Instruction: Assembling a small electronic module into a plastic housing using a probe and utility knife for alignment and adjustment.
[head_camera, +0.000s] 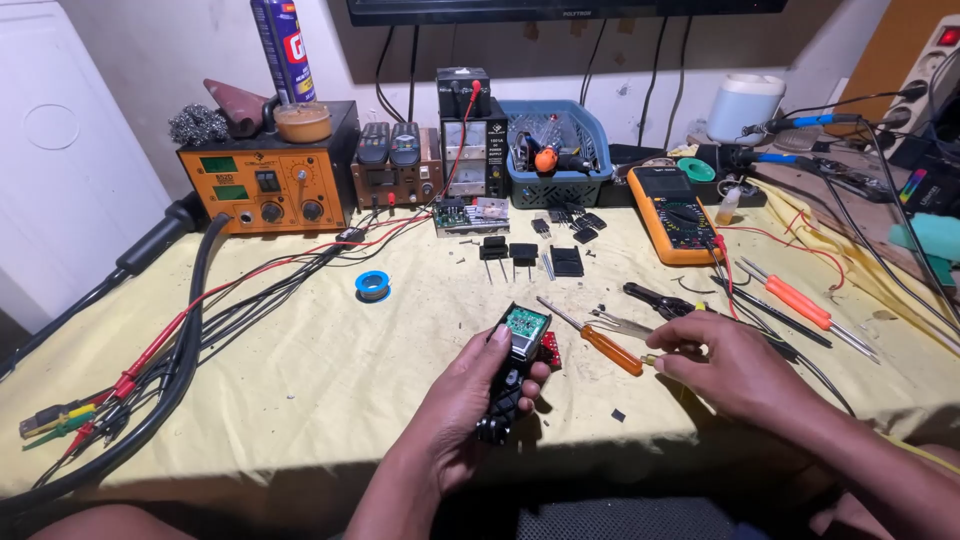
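The left hand (470, 400) grips a small black device (515, 365), its cover already off and a green circuit board (526, 322) bared at the top. The right hand (725, 365) pinches the end of an orange screwdriver (600, 342), whose tip lies near the device; nothing looks refitted yet. The yellow-covered desk (330, 370) carries cables, an orange soldering station (268, 180), a yellow meter (672, 212) and a blue basket (555, 150) by the wall.

A workbench covered with a pale yellow cloth (330, 370) is set against a plain off-white wall (150, 50). A white panel (60, 170) is seen at the left. A dark monitor edge (560, 10) is mounted above. Warm light is cast across the surface.
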